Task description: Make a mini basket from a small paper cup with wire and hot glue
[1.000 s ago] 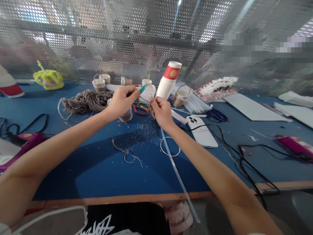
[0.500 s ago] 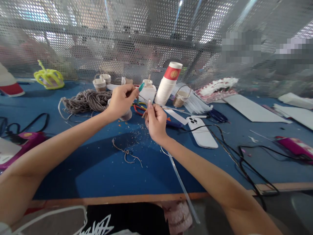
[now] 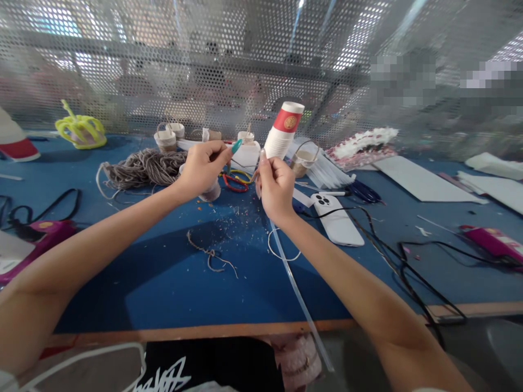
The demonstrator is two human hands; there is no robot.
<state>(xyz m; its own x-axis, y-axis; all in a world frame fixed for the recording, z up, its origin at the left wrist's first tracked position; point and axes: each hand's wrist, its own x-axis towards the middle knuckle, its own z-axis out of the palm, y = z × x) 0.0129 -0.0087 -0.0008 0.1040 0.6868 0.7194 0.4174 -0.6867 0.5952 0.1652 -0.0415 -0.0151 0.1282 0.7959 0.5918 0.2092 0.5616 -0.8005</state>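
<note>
On the blue worktop (image 3: pixel 163 294), at the far left of the tall stack of paper cups (image 3: pixel 285 128), lies a magenta tool (image 3: pixel 51 239), nearer the person than the stack. Also well left of the stack, and farther back than that tool, sits a yellow-green basket-like piece (image 3: pixel 81 133). Closer to the stack, still on its left, is a heap of grey yarn (image 3: pixel 143 170). The left hand (image 3: pixel 204 166) comes next, left of the stack, its thumb and finger pinched on a thin grey strand (image 3: pixel 244 164). Below this hand stands a small wrapped cup (image 3: pixel 210 192). The strand runs toward the stack's near side, where the right hand (image 3: pixel 278 188) has its thumb pressed to its curled fingers; whether it grips the strand's other end I cannot tell. Just right of the stack is a small handled basket (image 3: pixel 303 161); nearer the person, a white phone (image 3: pixel 341 223). A white board (image 3: pixel 429 179) lies well to the stack's right.
</note>
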